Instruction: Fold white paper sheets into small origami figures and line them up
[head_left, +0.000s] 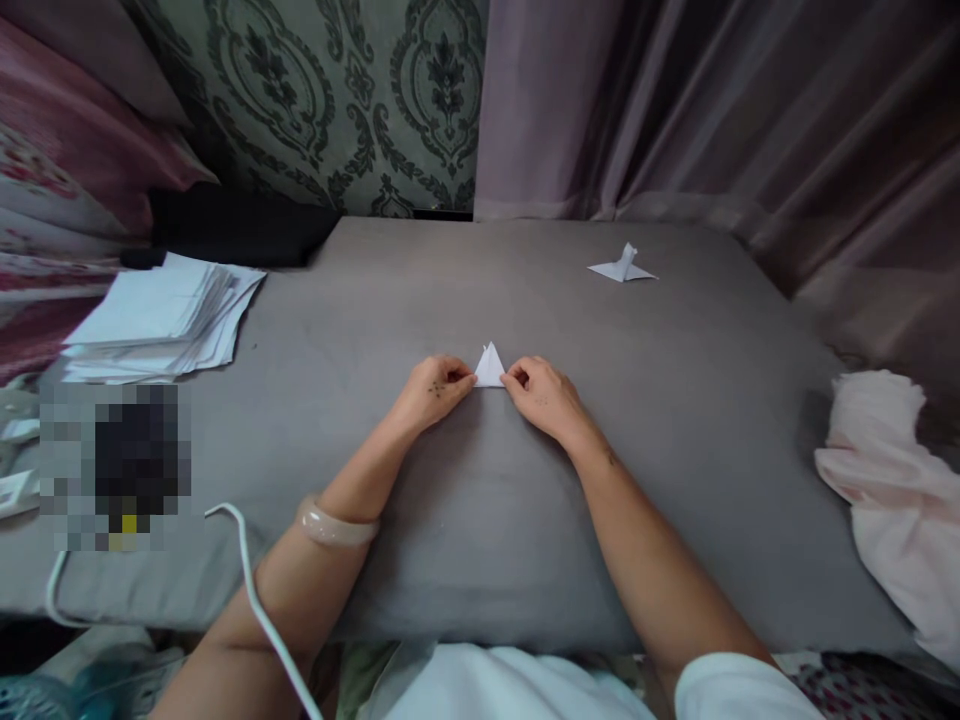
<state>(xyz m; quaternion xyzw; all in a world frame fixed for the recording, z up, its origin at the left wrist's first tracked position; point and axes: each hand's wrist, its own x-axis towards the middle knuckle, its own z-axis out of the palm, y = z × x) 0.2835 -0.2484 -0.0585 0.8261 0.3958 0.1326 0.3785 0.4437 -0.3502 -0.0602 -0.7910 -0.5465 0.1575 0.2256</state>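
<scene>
Grey-covered table point(712, 400): at left, a paper stack point(150, 305); at centre, the left hand point(439, 390) pinches the left lower corner of a paper triangle point(490, 370), the right hand point(544, 397) its right corner. Uneven pulling could crease or tear it. Farther right, a winged paper figure point(624, 268), then pink cloth point(885, 480); no container is discernible.

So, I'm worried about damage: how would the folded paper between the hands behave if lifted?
The folded paper is probably very light, given its small size. Its folded shape suggests some stiffness, though the narrow tip might bend easily.
</scene>
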